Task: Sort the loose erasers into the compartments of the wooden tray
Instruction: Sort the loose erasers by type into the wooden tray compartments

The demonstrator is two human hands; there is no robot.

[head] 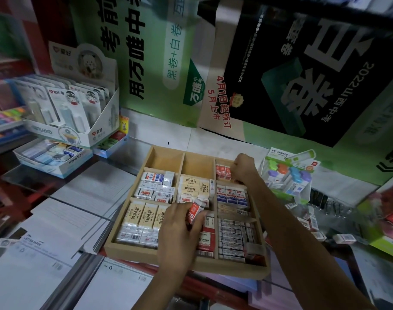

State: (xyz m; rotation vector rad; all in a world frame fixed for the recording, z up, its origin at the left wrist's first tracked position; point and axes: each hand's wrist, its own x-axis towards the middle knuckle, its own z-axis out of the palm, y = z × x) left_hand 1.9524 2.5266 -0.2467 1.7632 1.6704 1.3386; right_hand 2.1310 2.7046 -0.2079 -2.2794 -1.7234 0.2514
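A wooden tray (121, 248) with nine compartments lies on the counter in the head view. Most compartments hold boxed erasers; the two far-left and far-middle ones are bare. My left hand (179, 231) grips several red-and-white 2B erasers (194, 212) over the tray's middle. My right hand (243, 168) reaches into the far right compartment, fingers curled at the red 2B erasers (222, 171) standing there; whether it holds one is hidden. Several loose erasers (343, 238) lie on the counter to the right of the tray.
Stacks of lined letter paper (56, 231) lie left of the tray. A display box of correction tapes (63, 113) and a box of erasers (54, 157) stand at the back left. Packaged coloured items (289, 175) sit at the right. Posters hang behind.
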